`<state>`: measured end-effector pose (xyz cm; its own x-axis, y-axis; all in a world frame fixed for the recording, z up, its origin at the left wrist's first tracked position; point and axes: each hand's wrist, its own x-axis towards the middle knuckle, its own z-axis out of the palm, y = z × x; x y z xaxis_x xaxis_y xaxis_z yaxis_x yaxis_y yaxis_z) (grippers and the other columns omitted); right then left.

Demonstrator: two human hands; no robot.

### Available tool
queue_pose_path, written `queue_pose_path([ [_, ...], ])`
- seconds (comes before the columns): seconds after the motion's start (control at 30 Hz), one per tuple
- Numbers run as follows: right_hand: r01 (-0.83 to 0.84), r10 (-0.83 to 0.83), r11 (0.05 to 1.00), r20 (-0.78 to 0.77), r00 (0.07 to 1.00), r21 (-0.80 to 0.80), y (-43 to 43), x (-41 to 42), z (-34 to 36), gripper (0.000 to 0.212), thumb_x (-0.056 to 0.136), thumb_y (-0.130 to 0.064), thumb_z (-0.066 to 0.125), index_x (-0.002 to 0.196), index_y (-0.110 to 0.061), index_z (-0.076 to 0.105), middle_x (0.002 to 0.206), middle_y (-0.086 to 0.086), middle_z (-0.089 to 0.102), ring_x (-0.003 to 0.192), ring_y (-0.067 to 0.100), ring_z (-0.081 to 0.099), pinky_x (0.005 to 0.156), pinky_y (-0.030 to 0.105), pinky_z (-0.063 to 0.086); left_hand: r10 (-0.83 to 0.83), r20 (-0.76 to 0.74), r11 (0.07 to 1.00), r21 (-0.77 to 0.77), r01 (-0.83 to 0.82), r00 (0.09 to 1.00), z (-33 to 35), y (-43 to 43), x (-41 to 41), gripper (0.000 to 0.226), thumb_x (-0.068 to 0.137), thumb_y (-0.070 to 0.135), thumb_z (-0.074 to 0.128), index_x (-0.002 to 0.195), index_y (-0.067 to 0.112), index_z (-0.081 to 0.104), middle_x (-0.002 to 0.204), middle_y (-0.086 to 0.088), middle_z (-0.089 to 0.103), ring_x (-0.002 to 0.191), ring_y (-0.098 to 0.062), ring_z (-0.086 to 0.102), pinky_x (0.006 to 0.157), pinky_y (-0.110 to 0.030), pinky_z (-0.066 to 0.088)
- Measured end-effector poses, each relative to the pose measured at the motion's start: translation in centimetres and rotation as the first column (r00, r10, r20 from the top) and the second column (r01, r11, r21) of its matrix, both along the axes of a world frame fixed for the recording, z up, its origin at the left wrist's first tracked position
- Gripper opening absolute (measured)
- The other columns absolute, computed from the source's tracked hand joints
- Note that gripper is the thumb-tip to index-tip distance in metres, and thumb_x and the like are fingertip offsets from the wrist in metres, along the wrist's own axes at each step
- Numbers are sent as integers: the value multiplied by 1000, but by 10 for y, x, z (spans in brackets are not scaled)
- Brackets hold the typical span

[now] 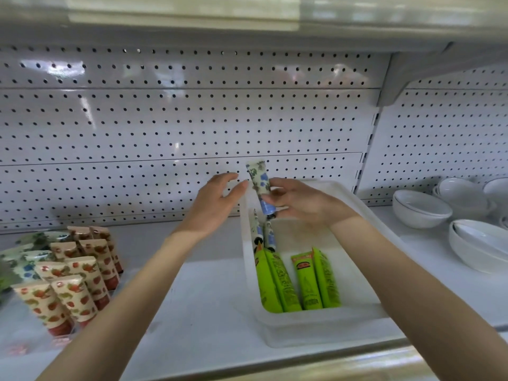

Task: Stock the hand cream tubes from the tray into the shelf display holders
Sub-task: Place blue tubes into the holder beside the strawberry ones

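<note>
My right hand point(297, 203) grips a blue-flowered hand cream tube point(259, 180) upright, cap down, above the far end of the white tray point(324, 323). Just left of the tube hovers my left hand point(217, 200), fingers straight and spread, holding nothing. Inside the tray lie several green tubes point(299, 281) and two more blue-flowered tubes point(264, 233) against its left wall. At the left of the shelf stand rows of strawberry-print tubes point(74, 276) in clear display holders, with blue-flowered tubes point(27, 264) behind them.
White bowls point(422, 207) are stacked on the shelf to the right of the tray. A white pegboard wall point(178, 127) backs the shelf, and another shelf hangs overhead. Bare shelf surface point(198, 298) lies between the holders and the tray.
</note>
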<state>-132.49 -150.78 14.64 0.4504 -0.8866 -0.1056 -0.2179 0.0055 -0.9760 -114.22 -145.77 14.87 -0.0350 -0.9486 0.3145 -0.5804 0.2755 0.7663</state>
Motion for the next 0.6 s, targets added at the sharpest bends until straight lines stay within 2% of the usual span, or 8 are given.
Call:
queue_pose_path([
  [0.1, -52, 54, 997, 32, 998, -50, 8, 7, 5, 31, 89, -7, 60, 120, -3, 54, 101, 5, 55, 95, 16, 57, 86, 30, 52, -30, -201, 999, -38, 23, 979, 4, -3, -2, 25, 94, 32, 50, 112, 19, 59, 124, 5, 56, 120, -9, 48, 85, -12, 36],
  [0.17, -64, 68, 996, 62, 996, -63, 11, 10, 6, 22, 87, -7, 62, 108, -9, 57, 103, 4, 58, 95, 18, 60, 95, 38, 49, -38, -273, 997, -82, 16, 961, 6, -3, -4, 18, 92, 28, 54, 104, 18, 61, 114, 5, 61, 113, -9, 54, 87, -12, 39],
  [0.23, -68, 75, 995, 105, 992, -70, 11, 12, 7, 20, 85, -3, 63, 100, -14, 54, 100, 3, 60, 92, 18, 62, 95, 39, 49, -51, -315, 994, -104, 19, 948, 8, -2, -5, 16, 90, 26, 57, 99, 14, 62, 106, 4, 64, 106, -9, 58, 86, -15, 43],
  [0.33, -106, 118, 988, 110, 987, -112, 12, 12, 8, 20, 85, -1, 62, 98, -13, 53, 96, 0, 60, 86, 13, 63, 82, 27, 53, -98, -353, 990, -128, 56, 930, 11, 0, -7, 17, 87, 24, 62, 89, 7, 60, 90, 4, 66, 84, -5, 61, 74, -14, 46],
  [0.4, -121, 134, 984, 99, 986, -133, 13, 14, 8, 21, 84, -1, 62, 97, -14, 54, 95, -1, 59, 85, 10, 62, 77, 23, 51, -126, -361, 986, -151, 75, 924, 13, 2, -8, 21, 87, 20, 63, 90, 0, 59, 84, 0, 66, 75, -4, 60, 70, -15, 46],
  [0.5, -126, 140, 986, 132, 981, -110, 14, 15, 8, 19, 82, -9, 65, 98, -15, 55, 95, -1, 58, 90, 11, 60, 85, 27, 51, -153, -395, 978, -190, 83, 906, 14, 5, -7, 13, 86, 15, 64, 87, 2, 60, 81, 0, 67, 71, -1, 61, 67, -14, 47],
  [0.6, -128, 132, 991, 174, 976, -35, 12, 11, 9, 24, 82, -26, 62, 103, -16, 58, 101, -2, 63, 103, 15, 61, 94, 36, 50, -155, -414, 975, -213, 70, 897, 15, 6, -3, 9, 85, 13, 64, 87, 5, 61, 83, 1, 67, 74, -2, 62, 73, -16, 49],
])
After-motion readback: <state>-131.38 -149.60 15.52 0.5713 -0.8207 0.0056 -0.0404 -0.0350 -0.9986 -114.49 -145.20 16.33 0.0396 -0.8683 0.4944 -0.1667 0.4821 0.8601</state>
